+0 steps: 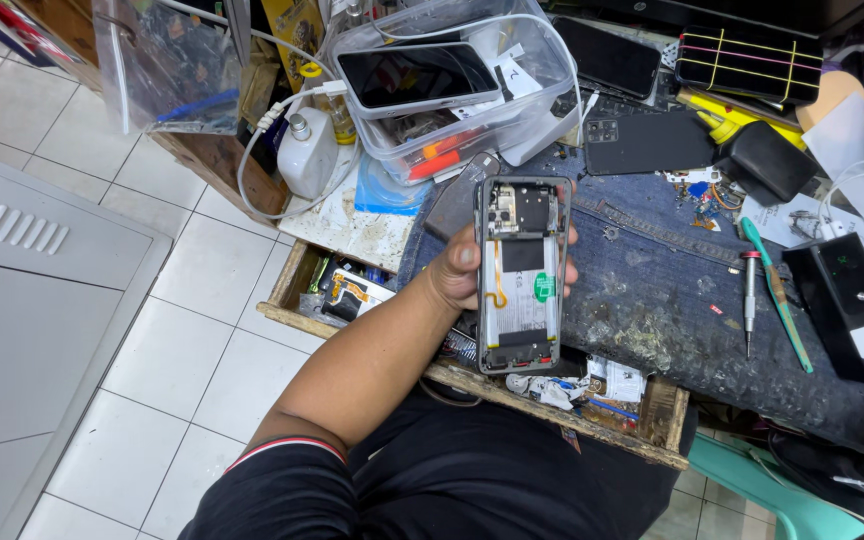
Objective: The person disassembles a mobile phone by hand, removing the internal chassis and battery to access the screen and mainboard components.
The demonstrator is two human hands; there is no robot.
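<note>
Left grip (462, 265) clenched around one opened phone (523, 275), above one screwdriver (749, 300) and one clear tub (457, 85).

Fingers (569, 236) mostly behind opened phone (523, 275)

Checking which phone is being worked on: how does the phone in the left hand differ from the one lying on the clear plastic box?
The held phone is open-backed, showing battery and circuit boards; the phone on the box shows only a dark, unlit screen. The held phone is gripped in the left hand above the bench; the other lies flat on the plastic box. Both are slim rectangles.
</note>
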